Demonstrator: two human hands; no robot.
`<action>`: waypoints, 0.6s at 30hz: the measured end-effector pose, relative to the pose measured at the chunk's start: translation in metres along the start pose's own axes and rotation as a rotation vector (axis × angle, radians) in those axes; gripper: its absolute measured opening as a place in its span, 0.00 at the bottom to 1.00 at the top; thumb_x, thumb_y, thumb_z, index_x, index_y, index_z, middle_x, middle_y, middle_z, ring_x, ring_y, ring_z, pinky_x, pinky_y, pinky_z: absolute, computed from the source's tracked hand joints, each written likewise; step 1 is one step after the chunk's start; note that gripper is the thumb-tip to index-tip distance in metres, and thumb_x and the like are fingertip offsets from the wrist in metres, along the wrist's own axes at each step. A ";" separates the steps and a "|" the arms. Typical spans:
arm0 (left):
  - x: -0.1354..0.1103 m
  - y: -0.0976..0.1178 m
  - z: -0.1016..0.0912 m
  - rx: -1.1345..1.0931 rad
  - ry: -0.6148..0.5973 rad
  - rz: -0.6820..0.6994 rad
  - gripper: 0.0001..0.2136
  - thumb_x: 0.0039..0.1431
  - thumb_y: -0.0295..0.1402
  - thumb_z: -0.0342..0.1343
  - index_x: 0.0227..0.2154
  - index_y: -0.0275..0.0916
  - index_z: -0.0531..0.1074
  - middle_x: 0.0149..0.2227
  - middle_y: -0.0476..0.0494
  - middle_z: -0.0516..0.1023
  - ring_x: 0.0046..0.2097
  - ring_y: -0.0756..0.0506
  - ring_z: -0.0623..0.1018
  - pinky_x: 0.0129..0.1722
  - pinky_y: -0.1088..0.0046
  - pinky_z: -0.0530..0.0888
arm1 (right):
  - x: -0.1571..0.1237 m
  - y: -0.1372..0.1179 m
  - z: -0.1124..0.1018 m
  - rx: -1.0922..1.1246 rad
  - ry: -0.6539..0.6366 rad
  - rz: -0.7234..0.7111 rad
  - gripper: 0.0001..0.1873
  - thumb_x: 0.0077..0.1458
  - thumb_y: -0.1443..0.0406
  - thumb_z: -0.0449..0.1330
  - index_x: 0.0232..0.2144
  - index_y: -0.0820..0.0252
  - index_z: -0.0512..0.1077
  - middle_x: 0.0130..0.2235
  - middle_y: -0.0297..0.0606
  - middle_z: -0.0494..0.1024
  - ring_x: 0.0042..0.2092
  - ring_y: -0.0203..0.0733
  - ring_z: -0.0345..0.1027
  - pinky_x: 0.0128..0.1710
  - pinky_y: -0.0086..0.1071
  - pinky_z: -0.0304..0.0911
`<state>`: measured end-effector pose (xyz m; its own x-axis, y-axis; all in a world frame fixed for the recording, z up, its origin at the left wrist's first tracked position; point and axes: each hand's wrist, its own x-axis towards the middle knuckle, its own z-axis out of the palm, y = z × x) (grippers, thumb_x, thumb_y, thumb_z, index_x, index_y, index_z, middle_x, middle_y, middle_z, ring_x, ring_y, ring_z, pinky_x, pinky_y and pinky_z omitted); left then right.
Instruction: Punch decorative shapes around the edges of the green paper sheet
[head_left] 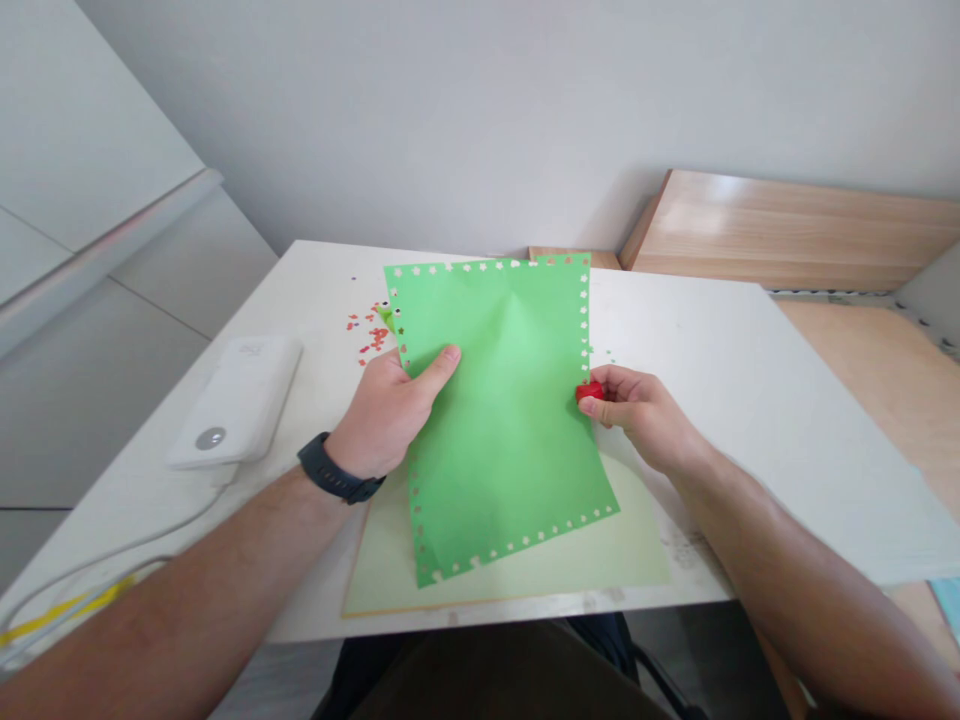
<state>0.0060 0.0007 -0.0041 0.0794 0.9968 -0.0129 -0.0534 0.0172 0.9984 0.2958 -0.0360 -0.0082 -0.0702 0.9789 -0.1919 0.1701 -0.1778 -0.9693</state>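
Note:
A sheet of green paper [502,420] is held up off the table, with small flower-shaped holes along its top and bottom edges and parts of both sides. My left hand [397,405] grips its left edge, thumb on the front and fingers hidden behind. At the right edge, my right hand [634,405] pinches a small red craft punch [589,392] set over the paper's border. Below the last holes on that side, the lower right edge looks unpunched. Pale yellowish paper [525,575] lies flat underneath.
A white power bank [240,400] with a cable stands at the left of the white table [697,330]. Red paper bits [375,338] and a partly hidden green object with eyes [386,313] lie behind the sheet. A wooden board [795,230] rises at the back right.

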 end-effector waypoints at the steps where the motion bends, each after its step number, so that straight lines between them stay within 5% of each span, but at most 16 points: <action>1: 0.000 0.000 0.000 0.000 -0.003 0.001 0.20 0.62 0.44 0.66 0.53 0.43 0.80 0.55 0.43 0.83 0.55 0.37 0.82 0.63 0.55 0.74 | 0.000 0.001 0.000 -0.002 0.001 0.000 0.16 0.49 0.56 0.74 0.34 0.58 0.75 0.30 0.31 0.72 0.31 0.37 0.58 0.33 0.36 0.50; 18: -0.001 0.000 0.001 -0.002 -0.001 -0.034 0.22 0.58 0.45 0.69 0.52 0.41 0.81 0.54 0.40 0.84 0.57 0.34 0.81 0.60 0.54 0.77 | 0.005 0.005 -0.001 -0.043 0.021 0.020 0.17 0.47 0.55 0.74 0.34 0.57 0.75 0.30 0.31 0.73 0.30 0.37 0.58 0.32 0.36 0.51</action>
<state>0.0068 0.0000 -0.0044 0.0818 0.9955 -0.0472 -0.0530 0.0516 0.9973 0.2969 -0.0320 -0.0135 -0.0453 0.9772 -0.2075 0.2131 -0.1935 -0.9577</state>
